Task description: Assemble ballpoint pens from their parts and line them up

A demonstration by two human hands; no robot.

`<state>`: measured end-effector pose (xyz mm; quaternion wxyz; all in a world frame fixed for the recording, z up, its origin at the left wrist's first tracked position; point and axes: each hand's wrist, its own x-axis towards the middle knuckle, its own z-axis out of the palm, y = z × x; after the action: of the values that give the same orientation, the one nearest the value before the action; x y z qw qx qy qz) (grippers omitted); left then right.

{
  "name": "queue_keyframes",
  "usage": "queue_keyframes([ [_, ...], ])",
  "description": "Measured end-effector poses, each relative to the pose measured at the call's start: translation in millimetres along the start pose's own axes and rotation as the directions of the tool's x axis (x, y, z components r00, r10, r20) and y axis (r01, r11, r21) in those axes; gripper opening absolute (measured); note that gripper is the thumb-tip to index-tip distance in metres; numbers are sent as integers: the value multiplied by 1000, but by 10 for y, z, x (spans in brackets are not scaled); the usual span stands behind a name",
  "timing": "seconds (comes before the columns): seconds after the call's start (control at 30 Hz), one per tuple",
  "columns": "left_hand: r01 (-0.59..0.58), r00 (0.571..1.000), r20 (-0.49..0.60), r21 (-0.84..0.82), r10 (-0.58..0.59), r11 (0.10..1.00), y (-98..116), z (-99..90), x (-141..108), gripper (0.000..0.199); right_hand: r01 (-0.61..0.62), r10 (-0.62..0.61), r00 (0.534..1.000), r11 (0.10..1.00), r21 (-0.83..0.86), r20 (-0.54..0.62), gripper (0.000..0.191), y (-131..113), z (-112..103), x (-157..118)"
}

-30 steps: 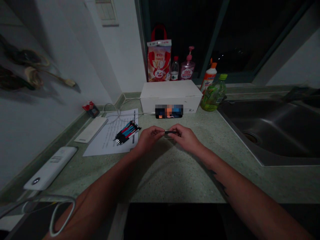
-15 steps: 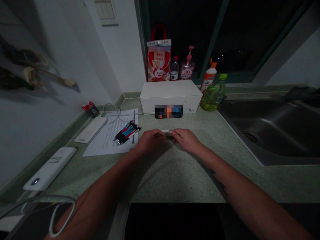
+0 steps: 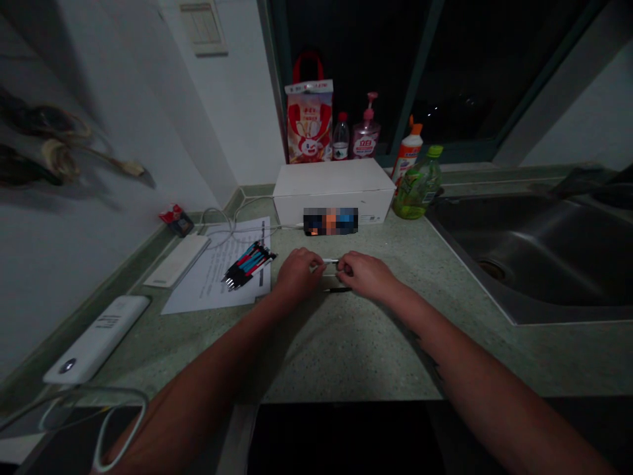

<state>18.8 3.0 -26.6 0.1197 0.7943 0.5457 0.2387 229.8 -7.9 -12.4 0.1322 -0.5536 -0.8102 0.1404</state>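
Head view: the fingers of the left hand [image 3: 301, 272] and right hand [image 3: 366, 274] pinch a slim pale piece [image 3: 331, 262] over the speckled green bench [image 3: 341, 356]; a steel sink [image 3: 558, 254] sits rightward, a dark window [image 3: 469, 72] behind, white wall [image 3: 237, 99] leftward.

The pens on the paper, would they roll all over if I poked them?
The pens would probably scatter, since they're slim and heaped together. Each one is likely light and stiff, because it looks thin and straight. The paper under them looks thin too, so it might slide along a bit.
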Motion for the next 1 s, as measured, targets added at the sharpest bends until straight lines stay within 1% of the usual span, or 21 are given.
queue_keyframes([
  [0.2, 18, 999, 47, 130, -24, 991, 25, 115, 71, 14, -18, 19, 999, 999, -27, 32, 10, -7, -3, 17],
  [0.3, 15, 997, 71, 195, -30, 981, 46, 119, 89, 20, -9, 12, 998, 999, -46, 55, 13, -15, -23, 18],
  [0.37, 11, 996, 86, 211, -30, 977, 50, 90, 98, 21, 1, 3, 997, 998, -61, 76, 14, -5, -35, 16],
  [0.53, -55, 994, 99, 210, 35, 976, -34, -56, 65, 18, 15, -5, 995, 995, -95, 100, 15, 42, -51, 8],
  [0.67, -97, 987, 148, 192, 69, 977, -117, -143, 3, 20, 28, -16, 994, 994, -104, 107, 16, 54, -52, 3],
  [0.8, -97, 984, 162, 162, 70, 982, -116, -153, -10, 22, 28, -16, 994, 994, -110, 111, 16, 59, -54, 0],
  [1.0, -95, 981, 181, 110, 74, 989, -59, -112, -1, 19, 51, -42, 994, 994, -96, 97, 15, 69, -34, 4],
])
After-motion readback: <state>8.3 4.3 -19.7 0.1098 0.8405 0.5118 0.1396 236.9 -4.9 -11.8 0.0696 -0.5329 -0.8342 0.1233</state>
